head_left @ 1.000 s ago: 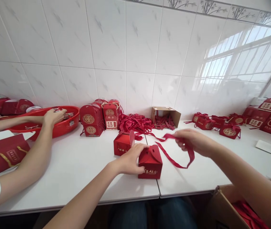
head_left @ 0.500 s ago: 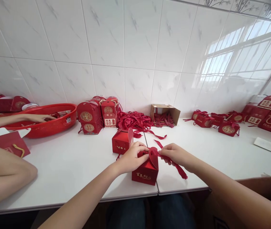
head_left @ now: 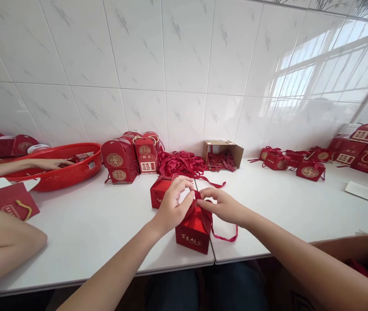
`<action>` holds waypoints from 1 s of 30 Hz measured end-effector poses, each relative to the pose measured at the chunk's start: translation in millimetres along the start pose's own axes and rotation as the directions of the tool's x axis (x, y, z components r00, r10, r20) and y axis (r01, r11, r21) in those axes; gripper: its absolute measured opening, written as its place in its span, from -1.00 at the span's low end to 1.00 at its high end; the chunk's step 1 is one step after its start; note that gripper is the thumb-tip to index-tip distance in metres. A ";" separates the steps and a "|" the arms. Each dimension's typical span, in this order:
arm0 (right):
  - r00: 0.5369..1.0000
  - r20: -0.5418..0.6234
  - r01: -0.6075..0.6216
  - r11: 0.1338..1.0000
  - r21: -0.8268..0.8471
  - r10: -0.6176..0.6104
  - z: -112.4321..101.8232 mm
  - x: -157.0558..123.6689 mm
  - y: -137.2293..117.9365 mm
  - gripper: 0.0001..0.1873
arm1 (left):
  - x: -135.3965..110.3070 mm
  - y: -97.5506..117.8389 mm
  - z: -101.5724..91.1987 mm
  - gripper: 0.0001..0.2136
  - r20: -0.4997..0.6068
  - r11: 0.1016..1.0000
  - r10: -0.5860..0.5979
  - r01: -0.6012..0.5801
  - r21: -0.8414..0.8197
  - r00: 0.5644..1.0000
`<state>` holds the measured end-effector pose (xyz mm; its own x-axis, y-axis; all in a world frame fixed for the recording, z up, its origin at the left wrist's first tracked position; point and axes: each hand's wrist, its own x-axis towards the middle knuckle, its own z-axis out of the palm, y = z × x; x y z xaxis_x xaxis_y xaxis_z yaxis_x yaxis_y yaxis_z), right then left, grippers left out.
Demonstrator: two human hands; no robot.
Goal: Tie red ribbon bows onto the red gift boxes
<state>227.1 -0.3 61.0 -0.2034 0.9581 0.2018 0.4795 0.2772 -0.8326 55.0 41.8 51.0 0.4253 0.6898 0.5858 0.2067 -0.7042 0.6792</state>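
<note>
The right grip [head_left: 222, 204] is pinched together on a red ribbon [head_left: 225, 239], which trails in a loop below it, beside a red box [head_left: 193, 236]. The box stands on the counter [head_left: 106, 246] directly beneath both grips. The left grip [head_left: 173, 204] curls over the box's top; whether it clamps anything, one cannot tell. The ribbon looks soft and limp, best pinched close to the flaps. The box seems light, stiff, crushable card, better steadied by its side walls.

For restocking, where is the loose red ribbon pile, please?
In the head view, the pile lies centrally, with stacked red boxes left and a brown cardboard box right.
</note>
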 end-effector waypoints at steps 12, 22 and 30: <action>0.803 -0.560 0.466 0.800 0.378 -0.204 -54.5 -35.0 -73.3 -0.86 | -35.2 -19.6 -14.3 -0.78 0.014 0.968 -0.247 0.246 0.053 0.969; 0.988 -0.098 -0.137 0.977 -0.162 0.123 15.0 8.8 -10.5 -0.78 | -45.5 -17.8 -5.0 -0.73 -0.069 0.881 -0.418 0.386 -0.272 0.906; 0.987 -0.037 -0.161 0.971 -0.178 0.157 22.2 12.5 -8.8 -0.75 | -49.9 -11.2 -0.2 -0.74 -0.081 0.871 -0.422 0.380 -0.311 0.903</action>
<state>201.4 7.6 59.4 -0.0941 0.9918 0.0870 0.6500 0.1274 -0.7492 31.3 15.3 14.3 0.2257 0.9338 0.2777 0.0675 -0.2994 0.9517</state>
